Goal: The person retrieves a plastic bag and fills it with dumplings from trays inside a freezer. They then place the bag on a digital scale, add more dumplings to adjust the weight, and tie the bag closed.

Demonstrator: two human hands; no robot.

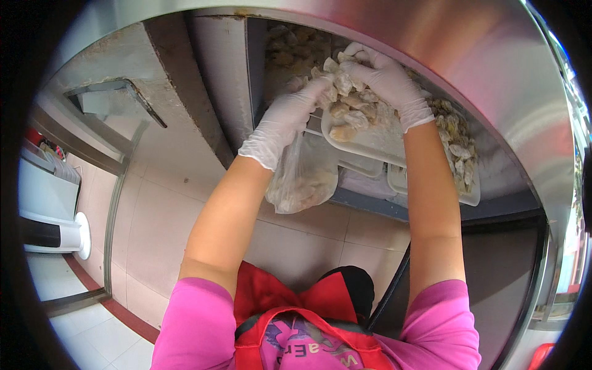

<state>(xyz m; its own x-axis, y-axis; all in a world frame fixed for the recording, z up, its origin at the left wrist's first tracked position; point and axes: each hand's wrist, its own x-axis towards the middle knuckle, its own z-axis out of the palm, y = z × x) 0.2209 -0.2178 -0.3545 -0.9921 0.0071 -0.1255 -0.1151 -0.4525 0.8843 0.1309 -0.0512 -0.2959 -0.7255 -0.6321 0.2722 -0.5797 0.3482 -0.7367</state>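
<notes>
My left hand (289, 118), in a thin white glove, grips the top of a clear plastic bag (303, 178) that hangs down with pale food pieces inside. My right hand (386, 78), gloved too, curls over pale dumpling-like pieces (342, 83) at the bag's mouth, above a white tray (370, 150). More such pieces (354, 115) lie on the tray. Which pieces each hand's fingers hold is partly hidden, and the right fingertips are hard to make out.
Trays with more pieces (455, 138) sit at the right inside the cabinet. A curved stainless-steel edge (286, 9) arches above my hands. The cabinet's open door (499, 273) stands at the lower right. A metal-edged panel (171, 88) is at the left, over a tiled floor (296, 240).
</notes>
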